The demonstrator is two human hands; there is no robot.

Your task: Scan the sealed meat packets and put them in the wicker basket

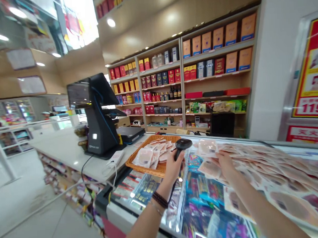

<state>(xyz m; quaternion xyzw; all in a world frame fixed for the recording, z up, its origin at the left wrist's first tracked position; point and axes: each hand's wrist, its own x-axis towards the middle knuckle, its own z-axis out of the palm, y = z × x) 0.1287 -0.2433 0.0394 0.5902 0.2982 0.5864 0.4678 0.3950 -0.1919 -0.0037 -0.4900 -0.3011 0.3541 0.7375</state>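
My left hand [173,165] is wrapped round the handle of a black barcode scanner [183,143], its head pointing toward the packets on the right. Between the fingers of my right hand [224,161] is the edge of a flat, clear packet with pale contents [207,147], lifted in front of the scanner. Another flat packet [211,168] lies just below it on the glass top. Many similar packets [281,162] are spread in overlapping layers to the right of my right hand. Left of the scanner, a wicker basket [132,164] holds a loose heap of such packets.
Beneath the packets is a glass-topped freezer case [179,203] with bagged goods inside. A black checkout terminal [97,122] stands on the counter [59,142] at left, with cables [83,169] hanging down its front. Shelves of boxes and bottles [162,79] line the back wall.
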